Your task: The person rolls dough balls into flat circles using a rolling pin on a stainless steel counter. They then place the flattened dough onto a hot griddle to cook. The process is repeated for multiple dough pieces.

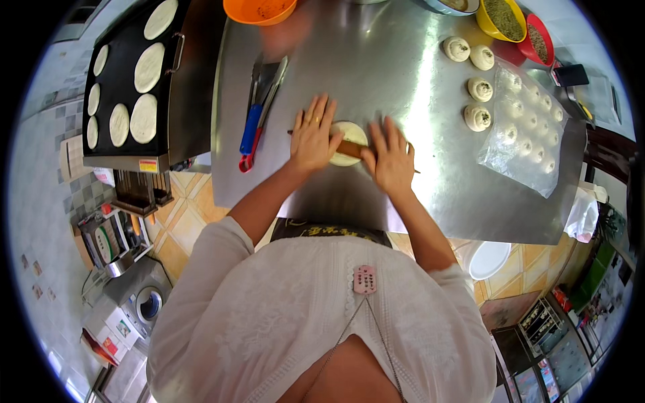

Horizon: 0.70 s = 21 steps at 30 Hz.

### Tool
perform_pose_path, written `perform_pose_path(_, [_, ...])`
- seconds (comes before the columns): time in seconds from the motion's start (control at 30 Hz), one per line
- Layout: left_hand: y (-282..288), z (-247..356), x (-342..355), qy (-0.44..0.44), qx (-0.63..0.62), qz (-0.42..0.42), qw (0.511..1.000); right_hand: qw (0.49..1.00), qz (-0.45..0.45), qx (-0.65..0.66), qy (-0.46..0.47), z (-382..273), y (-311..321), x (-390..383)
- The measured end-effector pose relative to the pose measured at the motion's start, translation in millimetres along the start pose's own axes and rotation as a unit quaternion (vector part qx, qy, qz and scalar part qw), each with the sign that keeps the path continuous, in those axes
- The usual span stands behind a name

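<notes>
On the steel table, a flat round of dough (pixel 349 131) lies in front of me. A brown wooden rolling pin (pixel 351 149) rests crosswise over it. My left hand (pixel 314 138) lies over the pin's left part, its fingers stretched out forward and its thumb toward the dough. Over the right part is my right hand (pixel 391 158), with fingers extended and apart, slightly blurred. Both palms are on the pin, and neither hand is wrapped round it. Thin dark ends of the pin stick out past each hand.
Left of my hands lie blue-and-red-handled tongs (pixel 254 124). A black griddle (pixel 134 101) with several flat dough rounds stands further left. At right, several dough coils (pixel 478 117) sit beside a plastic sheet (pixel 524 144) covering more. Orange (pixel 261 12), yellow (pixel 502 19) and red (pixel 537 40) bowls line the far side.
</notes>
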<state>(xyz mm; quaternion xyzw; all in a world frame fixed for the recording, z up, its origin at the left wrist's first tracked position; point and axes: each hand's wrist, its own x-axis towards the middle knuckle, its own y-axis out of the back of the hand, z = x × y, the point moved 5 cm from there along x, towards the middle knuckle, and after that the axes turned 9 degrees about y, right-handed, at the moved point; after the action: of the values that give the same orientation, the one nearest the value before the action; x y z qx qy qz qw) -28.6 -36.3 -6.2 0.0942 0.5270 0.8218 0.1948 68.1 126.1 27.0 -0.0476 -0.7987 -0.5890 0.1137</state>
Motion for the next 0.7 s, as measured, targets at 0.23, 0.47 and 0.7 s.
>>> perform_pose_path(0.23, [-7,-14,-10,-0.019,0.036,-0.080,0.996,0.998,-0.029,0.010,-0.047,-7,-28,-25])
perform_pose_path(0.47, [0,3,89,0.005,-0.006,0.075,0.997,0.986,0.069,-0.033,-0.151,49,-15,55])
perform_pose_path(0.7, [-10,-7,24,-0.064,-0.007,-0.097,0.993,0.993,-0.057,0.064,-0.080,-22,-29,-35])
